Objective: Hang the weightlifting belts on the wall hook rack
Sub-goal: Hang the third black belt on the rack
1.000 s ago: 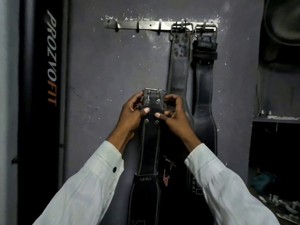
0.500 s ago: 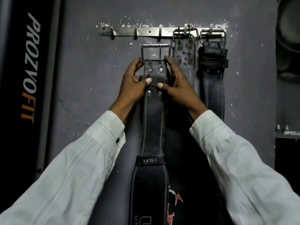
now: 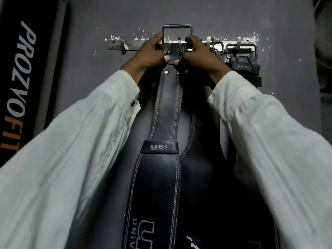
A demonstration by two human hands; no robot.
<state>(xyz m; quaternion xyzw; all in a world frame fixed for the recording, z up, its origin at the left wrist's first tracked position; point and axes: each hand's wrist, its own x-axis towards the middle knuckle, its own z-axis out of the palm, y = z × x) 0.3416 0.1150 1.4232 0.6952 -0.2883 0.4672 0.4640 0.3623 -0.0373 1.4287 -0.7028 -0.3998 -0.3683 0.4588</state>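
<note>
A black USI weightlifting belt (image 3: 162, 177) hangs down the middle of the view. My left hand (image 3: 150, 54) and my right hand (image 3: 199, 54) grip its top end on either side, just below the steel buckle (image 3: 177, 28). The buckle frame stands above the metal wall hook rack (image 3: 116, 46), and the belt's top end covers the rack's middle. Two other black belts hang on the rack's right hooks: one (image 3: 242, 66) by its buckle at the far right, the other (image 3: 214, 48) mostly hidden behind my right hand and sleeve.
The rack is screwed to a grey wall with chipped paint. One bare hook (image 3: 124, 47) shows at the rack's left end. A black PROZVOFIT punching bag (image 3: 19, 83) stands at the left edge. A dark object fills the top right corner.
Both hands have raised the USI belt from chest height up to the rack; its buckle now stands above the rack bar. The view has moved closer to the wall.
</note>
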